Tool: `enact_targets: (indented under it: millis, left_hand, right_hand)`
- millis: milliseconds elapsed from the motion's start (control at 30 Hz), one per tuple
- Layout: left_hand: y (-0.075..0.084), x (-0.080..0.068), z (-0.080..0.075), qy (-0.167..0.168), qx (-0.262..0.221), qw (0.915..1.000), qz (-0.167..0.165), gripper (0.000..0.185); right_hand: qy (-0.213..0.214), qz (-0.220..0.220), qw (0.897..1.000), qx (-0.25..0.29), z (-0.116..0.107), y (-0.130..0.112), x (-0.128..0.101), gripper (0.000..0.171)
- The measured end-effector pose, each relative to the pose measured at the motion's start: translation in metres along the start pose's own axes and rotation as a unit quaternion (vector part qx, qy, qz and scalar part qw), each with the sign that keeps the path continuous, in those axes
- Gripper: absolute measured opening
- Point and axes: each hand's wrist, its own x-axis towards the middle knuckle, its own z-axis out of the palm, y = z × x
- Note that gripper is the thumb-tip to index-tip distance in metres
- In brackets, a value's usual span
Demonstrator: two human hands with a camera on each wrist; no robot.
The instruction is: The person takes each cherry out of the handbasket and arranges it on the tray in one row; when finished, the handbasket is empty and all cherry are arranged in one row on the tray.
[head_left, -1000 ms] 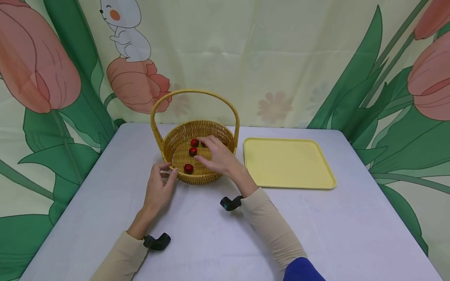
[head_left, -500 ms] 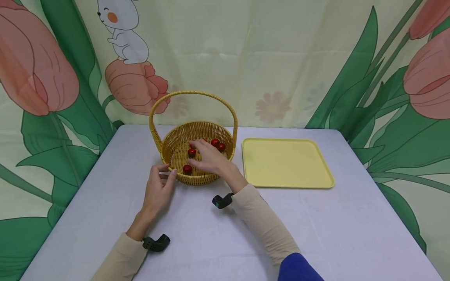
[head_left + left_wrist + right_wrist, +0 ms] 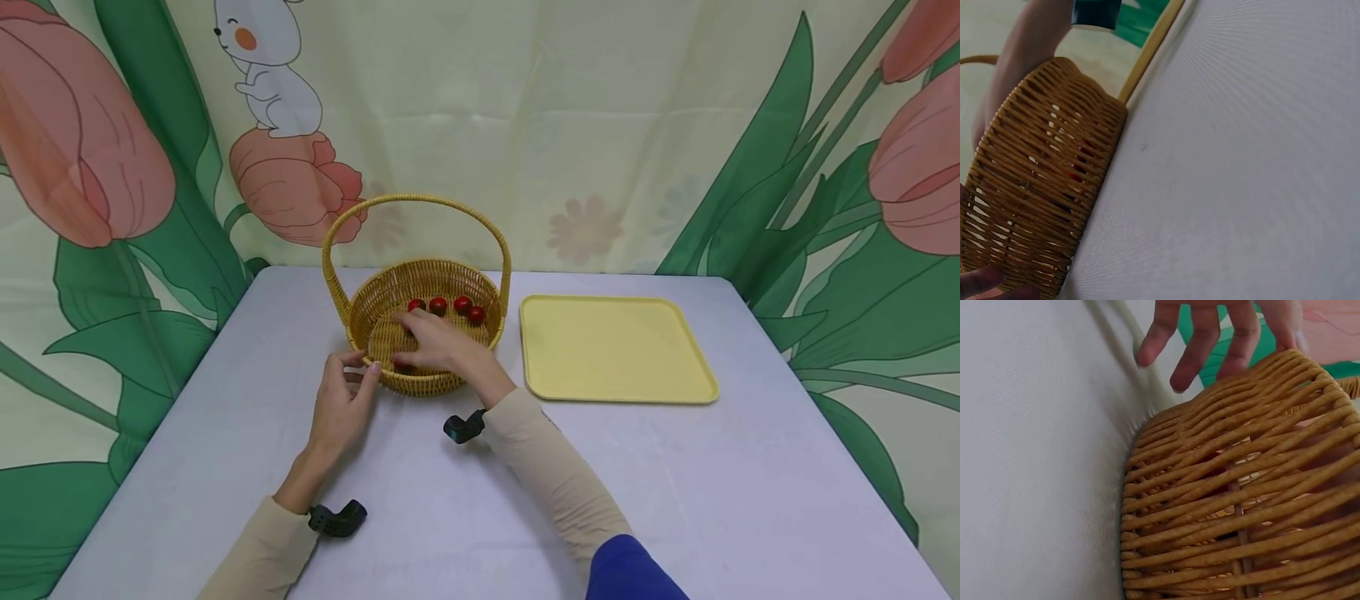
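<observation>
Head view shows a wicker basket (image 3: 420, 333) with a tall arched handle (image 3: 417, 200) standing on the grey surface (image 3: 675, 483), just left of a yellow tray (image 3: 615, 348). The right hand (image 3: 438, 346) reaches over the near rim into the basket, its fingers bent down over a red tomato (image 3: 402, 365) lying by the near wall; whether they actually pinch it cannot be told, since the hand covers most of it. Four more red tomatoes (image 3: 446, 307) sit in a row toward the far side of the basket, apart from the hand. The left hand (image 3: 341, 408) rests on the surface at the basket's near-left side, thumb and fingertips (image 3: 372, 367) touching the outer rim, fingers relaxed and gripping nothing. In the right wrist view, the left hand's fingers (image 3: 1200, 344) hang loosely beyond the woven wall (image 3: 1235, 500). In the left wrist view, a bit of red shows through the gaps in the weave (image 3: 1041, 194).
</observation>
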Motion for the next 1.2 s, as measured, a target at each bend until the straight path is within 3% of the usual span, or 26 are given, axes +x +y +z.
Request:
enact_targets:
  millis: [300,667,1200]
  left_hand:
    - [0.001,0.0,0.0,-0.001,0.002,1.0,0.001,0.046]
    - [0.001,0.0,0.0,0.0,-0.002,1.0,-0.003,0.047]
    - [-0.001,0.0,0.001,0.003,0.007,1.0,0.002,0.047]
  right_hand:
    - [-0.046,0.01,0.999,-0.008,0.004,-0.001,0.003,0.064]
    - [-0.088,-0.026,0.996,-0.022,0.004,0.002,0.005,0.036]
    - [-0.025,-0.021,0.999,0.018,-0.005,0.0,-0.006,0.041]
